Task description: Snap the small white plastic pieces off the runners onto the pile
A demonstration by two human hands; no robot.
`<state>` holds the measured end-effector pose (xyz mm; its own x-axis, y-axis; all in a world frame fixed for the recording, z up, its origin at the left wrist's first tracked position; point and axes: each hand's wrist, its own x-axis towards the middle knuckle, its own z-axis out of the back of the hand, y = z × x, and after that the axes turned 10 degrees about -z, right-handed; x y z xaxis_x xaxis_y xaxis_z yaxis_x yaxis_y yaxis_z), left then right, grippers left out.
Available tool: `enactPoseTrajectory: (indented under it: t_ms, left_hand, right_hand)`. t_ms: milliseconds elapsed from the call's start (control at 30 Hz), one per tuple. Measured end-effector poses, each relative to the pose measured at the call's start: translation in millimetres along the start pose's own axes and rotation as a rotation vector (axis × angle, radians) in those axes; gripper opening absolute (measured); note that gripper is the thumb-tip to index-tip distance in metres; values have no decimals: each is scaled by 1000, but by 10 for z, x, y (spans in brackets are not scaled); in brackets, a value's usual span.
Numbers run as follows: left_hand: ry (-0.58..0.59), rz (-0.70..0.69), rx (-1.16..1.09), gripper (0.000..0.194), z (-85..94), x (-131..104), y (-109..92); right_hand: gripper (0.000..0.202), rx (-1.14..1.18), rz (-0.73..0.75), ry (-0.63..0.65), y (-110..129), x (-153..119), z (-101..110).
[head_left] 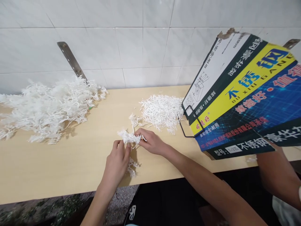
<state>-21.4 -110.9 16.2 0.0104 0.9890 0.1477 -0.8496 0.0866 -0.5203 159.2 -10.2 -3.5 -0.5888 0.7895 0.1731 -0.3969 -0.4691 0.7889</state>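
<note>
Between my two hands is a small cluster of white plastic strands (129, 137), raised a little off the table. My left hand (117, 157) pinches its lower left side with thumb and fingers. On the right side, the fingers of my right hand (150, 141) are closed round the strand ends. Just behind lies a pile of short loose white pieces (162, 111). A few tangled white bits (133, 166) lie on the table beside my left hand. Farther left spreads a large heap of branched white strands (54, 106).
A printed cardboard box (237, 97) stands tilted at the right, with a black wire bracket (188, 136) at its corner. Behind the box another person's arm (278, 171) shows. The light wooden table (70, 166) meets a tiled wall (131, 47) with a metal bracket (71, 59).
</note>
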Motion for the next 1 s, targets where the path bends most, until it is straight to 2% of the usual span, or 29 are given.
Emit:
enactPoseTrajectory:
  t_ms: [200, 367, 467, 533, 600, 667, 733, 867, 1000]
  left_hand:
    - [58, 83, -206, 32, 141, 156, 36]
    - [98, 92, -38, 31, 160, 191, 96]
    - [19, 123, -85, 27, 136, 154, 124]
    - [-78, 121, -250, 24, 119, 114, 134]
    - [-156, 113, -483, 34, 105, 65, 134]
    - [-167, 150, -738, 46, 90, 9, 124]
    - [-155, 216, -942, 47, 76, -45, 109]
    - [-264, 335, -1125, 30, 58, -82, 92]
    - [-318, 418, -1355, 36, 64, -30, 116]
  right_hand:
    - [14, 293, 67, 103, 5, 12, 29]
    - [15, 427, 34, 176, 58, -15, 71]
    - [14, 457, -18, 226, 126, -43, 84]
    - [13, 497, -53, 257, 172, -55, 93]
    - [14, 538, -79, 281, 207, -56, 105]
    - [16, 557, -104, 290, 221, -48, 113]
    - [16, 555, -133, 290, 208, -37, 109]
    - [25, 571, -163, 304, 147, -32, 72]
    - [42, 615, -107, 372, 162, -52, 81]
